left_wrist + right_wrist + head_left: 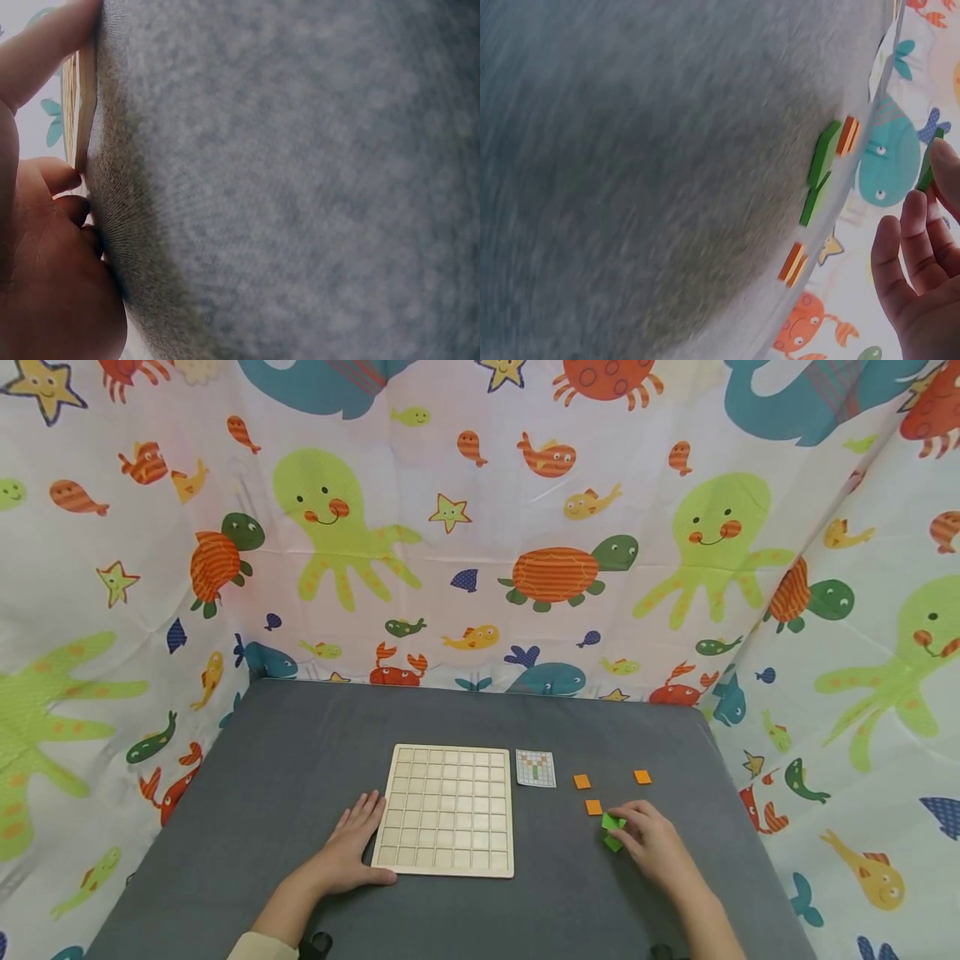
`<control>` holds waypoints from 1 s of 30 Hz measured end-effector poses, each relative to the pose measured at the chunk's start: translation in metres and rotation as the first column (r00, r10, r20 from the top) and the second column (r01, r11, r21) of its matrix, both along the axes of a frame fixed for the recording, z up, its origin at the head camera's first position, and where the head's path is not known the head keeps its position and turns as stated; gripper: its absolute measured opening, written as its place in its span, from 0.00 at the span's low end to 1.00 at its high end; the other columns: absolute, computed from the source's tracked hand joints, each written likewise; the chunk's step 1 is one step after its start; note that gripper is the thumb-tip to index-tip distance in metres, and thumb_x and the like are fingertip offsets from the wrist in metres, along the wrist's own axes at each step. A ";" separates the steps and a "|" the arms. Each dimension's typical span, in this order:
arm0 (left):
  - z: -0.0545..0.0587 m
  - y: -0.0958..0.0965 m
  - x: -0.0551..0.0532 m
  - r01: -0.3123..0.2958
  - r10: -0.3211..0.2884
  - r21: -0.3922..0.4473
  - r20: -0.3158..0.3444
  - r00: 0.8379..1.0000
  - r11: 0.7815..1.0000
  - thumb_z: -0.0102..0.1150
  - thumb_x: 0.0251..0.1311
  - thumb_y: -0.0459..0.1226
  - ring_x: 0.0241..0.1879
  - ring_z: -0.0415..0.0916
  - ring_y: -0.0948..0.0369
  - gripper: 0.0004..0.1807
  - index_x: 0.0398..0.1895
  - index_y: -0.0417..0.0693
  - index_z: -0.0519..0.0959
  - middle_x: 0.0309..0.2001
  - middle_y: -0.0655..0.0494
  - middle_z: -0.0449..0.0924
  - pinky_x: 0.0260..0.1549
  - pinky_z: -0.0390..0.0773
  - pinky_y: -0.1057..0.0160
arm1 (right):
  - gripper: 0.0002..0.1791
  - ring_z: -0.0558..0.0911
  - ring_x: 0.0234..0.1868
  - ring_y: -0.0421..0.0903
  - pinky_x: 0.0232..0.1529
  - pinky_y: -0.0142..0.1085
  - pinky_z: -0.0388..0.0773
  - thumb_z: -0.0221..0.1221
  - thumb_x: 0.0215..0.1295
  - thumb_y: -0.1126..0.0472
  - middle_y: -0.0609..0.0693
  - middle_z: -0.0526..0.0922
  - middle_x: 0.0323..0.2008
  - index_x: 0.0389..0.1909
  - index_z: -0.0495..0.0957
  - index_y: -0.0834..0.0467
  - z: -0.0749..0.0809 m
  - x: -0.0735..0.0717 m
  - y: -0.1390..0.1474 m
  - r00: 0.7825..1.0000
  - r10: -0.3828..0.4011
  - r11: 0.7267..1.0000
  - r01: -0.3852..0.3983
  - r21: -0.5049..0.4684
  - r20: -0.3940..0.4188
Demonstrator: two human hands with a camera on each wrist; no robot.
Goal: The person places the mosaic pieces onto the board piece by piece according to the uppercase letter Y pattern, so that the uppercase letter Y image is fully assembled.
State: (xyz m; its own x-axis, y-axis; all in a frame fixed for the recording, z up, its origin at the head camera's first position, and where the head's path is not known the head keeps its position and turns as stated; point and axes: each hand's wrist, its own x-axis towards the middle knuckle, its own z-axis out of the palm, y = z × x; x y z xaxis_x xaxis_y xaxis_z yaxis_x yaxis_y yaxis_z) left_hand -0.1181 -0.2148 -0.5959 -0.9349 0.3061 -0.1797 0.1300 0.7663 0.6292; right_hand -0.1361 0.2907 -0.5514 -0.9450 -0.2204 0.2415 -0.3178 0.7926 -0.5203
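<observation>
A square wooden board [450, 810] with a grid of shallow cells lies on the table. Flat beside its left edge rests my left hand [348, 850], fingers spread and straight, thumb along the near corner. The left wrist view shows the board's edge [87, 105] against the fingers. To the right of the board, my right hand [662, 847] pinches a thin green square tile [930, 161] between thumb and fingers, raised above the table. More green tiles [823, 154] lie on the table below it, partly overlapping.
Three orange tiles, one nearest the hand [593, 807], one farther back [582, 782] and one to the right [642, 777], lie on the grey table [315, 735]. A small card with a coloured grid pattern [536, 769] lies by the board's far right corner. A sea-animal curtain [450, 610] surrounds the table.
</observation>
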 end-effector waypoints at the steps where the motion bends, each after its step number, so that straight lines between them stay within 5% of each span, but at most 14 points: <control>1: -0.001 0.000 0.000 -0.001 0.001 -0.001 0.000 1.000 1.000 0.77 0.38 0.65 0.81 0.31 0.43 0.74 0.81 0.40 0.47 0.82 0.40 0.38 0.76 0.36 0.39 | 0.15 0.77 0.32 0.35 0.30 0.29 0.78 0.74 0.54 0.67 0.47 0.81 0.40 0.44 0.87 0.57 0.000 0.000 -0.003 1.000 0.003 1.000 -0.004 -0.004 -0.005; 8: -0.006 -0.001 0.000 -0.008 0.008 -0.038 0.013 1.000 0.999 0.76 0.36 0.66 0.82 0.31 0.47 0.75 0.82 0.44 0.45 0.83 0.45 0.37 0.77 0.36 0.42 | 0.16 0.79 0.33 0.38 0.31 0.30 0.81 0.75 0.50 0.70 0.47 0.81 0.39 0.42 0.87 0.60 -0.001 0.001 -0.018 0.997 0.042 0.998 -0.045 -0.049 -0.062; 16: 0.001 0.002 0.000 -0.008 0.009 -0.038 0.010 1.000 0.999 0.77 0.38 0.64 0.81 0.33 0.44 0.73 0.81 0.40 0.47 0.82 0.41 0.39 0.76 0.38 0.40 | 0.17 0.78 0.33 0.33 0.33 0.32 0.81 0.74 0.52 0.69 0.45 0.80 0.40 0.44 0.86 0.57 0.000 0.000 -0.033 0.999 0.036 0.997 -0.036 -0.065 -0.011; 30: 0.000 0.000 -0.002 0.002 0.000 -0.084 0.033 0.999 0.996 0.77 0.40 0.64 0.81 0.33 0.43 0.73 0.81 0.41 0.46 0.82 0.42 0.38 0.76 0.39 0.39 | 0.17 0.78 0.33 0.33 0.34 0.30 0.80 0.76 0.51 0.66 0.42 0.80 0.41 0.44 0.87 0.53 0.003 -0.003 -0.066 0.994 0.101 0.993 -0.104 -0.059 -0.051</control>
State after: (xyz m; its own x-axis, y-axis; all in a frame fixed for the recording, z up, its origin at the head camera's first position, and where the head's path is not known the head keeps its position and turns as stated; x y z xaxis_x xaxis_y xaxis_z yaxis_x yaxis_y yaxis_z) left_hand -0.1200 -0.2144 -0.5956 -0.9277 0.2896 -0.2354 0.1111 0.8165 0.5666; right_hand -0.1395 0.2244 -0.5483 -0.9052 -0.2986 0.3025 -0.4216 0.7214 -0.5494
